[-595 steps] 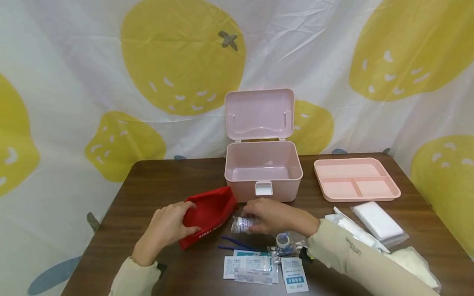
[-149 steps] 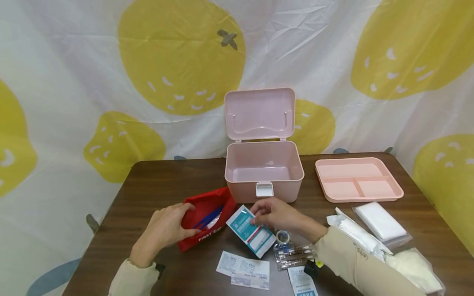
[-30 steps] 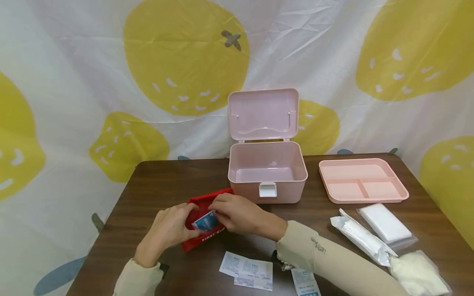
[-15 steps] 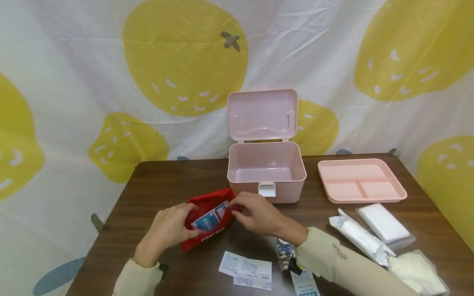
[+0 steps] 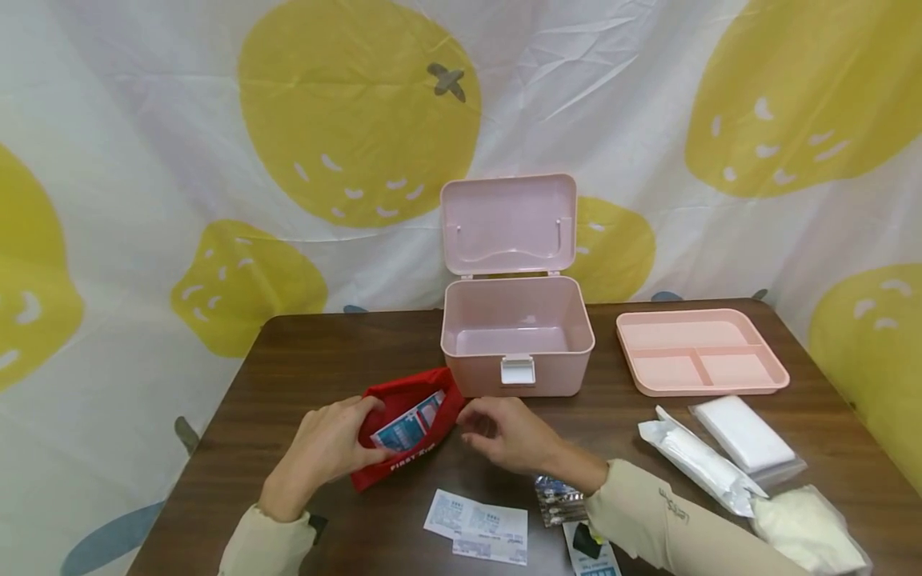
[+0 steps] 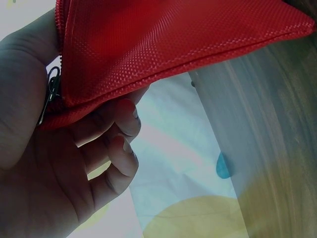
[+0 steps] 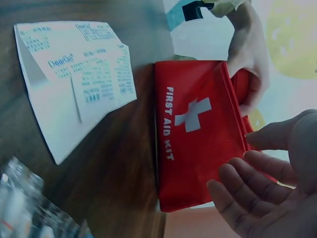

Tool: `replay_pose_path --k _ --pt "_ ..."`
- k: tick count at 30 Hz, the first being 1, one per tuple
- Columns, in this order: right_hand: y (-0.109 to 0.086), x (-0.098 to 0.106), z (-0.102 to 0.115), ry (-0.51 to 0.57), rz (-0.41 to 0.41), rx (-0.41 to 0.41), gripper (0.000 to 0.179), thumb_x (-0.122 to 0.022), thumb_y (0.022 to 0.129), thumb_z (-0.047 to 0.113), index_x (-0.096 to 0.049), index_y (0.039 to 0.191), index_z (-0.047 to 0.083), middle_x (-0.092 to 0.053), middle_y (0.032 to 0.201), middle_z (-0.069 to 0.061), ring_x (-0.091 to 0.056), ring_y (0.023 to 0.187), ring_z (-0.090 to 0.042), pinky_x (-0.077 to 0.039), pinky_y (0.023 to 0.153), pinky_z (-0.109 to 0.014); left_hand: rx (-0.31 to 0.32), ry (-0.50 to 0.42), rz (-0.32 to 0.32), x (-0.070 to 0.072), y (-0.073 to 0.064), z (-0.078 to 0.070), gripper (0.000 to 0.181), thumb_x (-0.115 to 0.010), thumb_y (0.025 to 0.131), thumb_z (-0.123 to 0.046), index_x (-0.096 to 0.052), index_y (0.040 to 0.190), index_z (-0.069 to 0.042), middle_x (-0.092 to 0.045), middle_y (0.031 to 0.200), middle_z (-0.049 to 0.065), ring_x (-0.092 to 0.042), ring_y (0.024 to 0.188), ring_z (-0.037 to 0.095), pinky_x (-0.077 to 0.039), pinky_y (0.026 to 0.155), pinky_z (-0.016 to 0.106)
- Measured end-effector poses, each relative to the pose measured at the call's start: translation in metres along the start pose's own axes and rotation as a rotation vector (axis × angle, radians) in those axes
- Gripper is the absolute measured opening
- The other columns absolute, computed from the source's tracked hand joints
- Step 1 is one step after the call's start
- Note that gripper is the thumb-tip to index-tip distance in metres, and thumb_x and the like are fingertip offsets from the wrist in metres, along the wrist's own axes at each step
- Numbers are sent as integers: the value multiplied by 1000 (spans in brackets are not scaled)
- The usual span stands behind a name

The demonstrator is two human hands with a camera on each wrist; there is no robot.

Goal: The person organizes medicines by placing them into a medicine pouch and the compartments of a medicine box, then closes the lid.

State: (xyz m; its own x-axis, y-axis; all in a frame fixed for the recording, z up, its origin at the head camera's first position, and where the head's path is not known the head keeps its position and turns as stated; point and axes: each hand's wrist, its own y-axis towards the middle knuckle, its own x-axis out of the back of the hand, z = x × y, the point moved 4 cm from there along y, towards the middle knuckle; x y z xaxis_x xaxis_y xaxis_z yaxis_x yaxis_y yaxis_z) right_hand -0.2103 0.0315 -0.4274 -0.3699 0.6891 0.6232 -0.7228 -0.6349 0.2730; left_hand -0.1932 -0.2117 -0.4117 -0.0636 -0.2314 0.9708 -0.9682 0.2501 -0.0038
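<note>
My left hand (image 5: pixel 324 440) grips the left end of a red first aid pouch (image 5: pixel 370 478), whose mouth gapes upward. Inside lies a teal and white flat packet (image 5: pixel 402 432). In the left wrist view a dark zipper pull (image 6: pixel 53 87) hangs at the pouch's corner beside the thumb. My right hand (image 5: pixel 513 436) is just off the pouch's right end, fingers loosely bent and holding nothing. The right wrist view shows its fingers (image 7: pixel 242 181) spread before the pouch front, which bears a white cross and the words FIRST AID KIT.
White paper sachets (image 5: pixel 479 524) lie in front of the pouch. Clear-wrapped items (image 5: pixel 560 500) and another sachet (image 5: pixel 591 552) are partly under my right forearm. A lidded pink box (image 5: pixel 515 320) stands open behind. Rightward are a divided pink tray (image 5: pixel 702 352) and white wrapped packs (image 5: pixel 742 432).
The teal packet, in my right hand five seconds ago, is now in the pouch. My right hand has drawn back right from the pouch's mouth. The left hand keeps its hold.
</note>
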Motion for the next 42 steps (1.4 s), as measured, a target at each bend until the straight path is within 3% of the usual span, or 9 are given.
replay_pose_path --k 4,10,14,18,28,34,42 --pt "-4 -6 -5 17 63 -71 18 -73 85 5 -68 103 5 -66 83 2 -59 75 -4 -54 70 -26 0 2 -2 0 0 0 60 -88 70 -42 -65 118 -13 -71 108 5 -66 89 20 -58 73 42" --pt "-10 -16 -6 -63 128 -123 28 -77 80 8 -67 104 1 -65 78 2 -58 70 -5 -49 66 -23 12 -12 12 0 0 0 61 -88 71 -41 -64 119 -13 -71 109 5 -66 92 20 -58 74 41" --pt "-16 -26 -9 -156 203 -158 30 -82 75 14 -67 100 6 -61 74 5 -54 66 -4 -46 62 -23 11 -10 10 0 -1 -1 60 -88 71 -42 -65 119 -13 -71 109 5 -66 91 20 -58 74 41" --pt "-26 -37 -11 -183 259 -185 32 -86 71 21 -65 94 12 -58 72 7 -50 64 -2 -43 59 -22 8 -3 4 0 -1 -1 60 -88 70 -42 -65 118 -13 -71 109 5 -66 90 20 -58 75 42" --pt "-35 -47 -11 -230 272 -238 45 -91 63 40 -62 87 17 -50 66 13 -45 59 -2 -38 55 -22 -4 14 -13 0 -1 -2 59 -87 70 -43 -66 116 -13 -71 107 4 -67 88 19 -57 73 42" --pt "-37 -53 -8 -365 292 -252 52 -92 56 52 -57 81 22 -53 73 14 -49 70 -6 -37 68 -30 -10 23 -27 0 -2 -2 59 -87 70 -44 -66 115 -13 -71 106 4 -66 87 19 -57 72 42" --pt "-39 -58 -4 -467 293 -282 49 -92 54 49 -56 75 24 -50 79 12 -52 82 -11 -35 75 -36 -10 27 -23 -1 -1 -1 59 -87 70 -44 -66 115 -13 -71 106 4 -67 87 20 -57 73 42"
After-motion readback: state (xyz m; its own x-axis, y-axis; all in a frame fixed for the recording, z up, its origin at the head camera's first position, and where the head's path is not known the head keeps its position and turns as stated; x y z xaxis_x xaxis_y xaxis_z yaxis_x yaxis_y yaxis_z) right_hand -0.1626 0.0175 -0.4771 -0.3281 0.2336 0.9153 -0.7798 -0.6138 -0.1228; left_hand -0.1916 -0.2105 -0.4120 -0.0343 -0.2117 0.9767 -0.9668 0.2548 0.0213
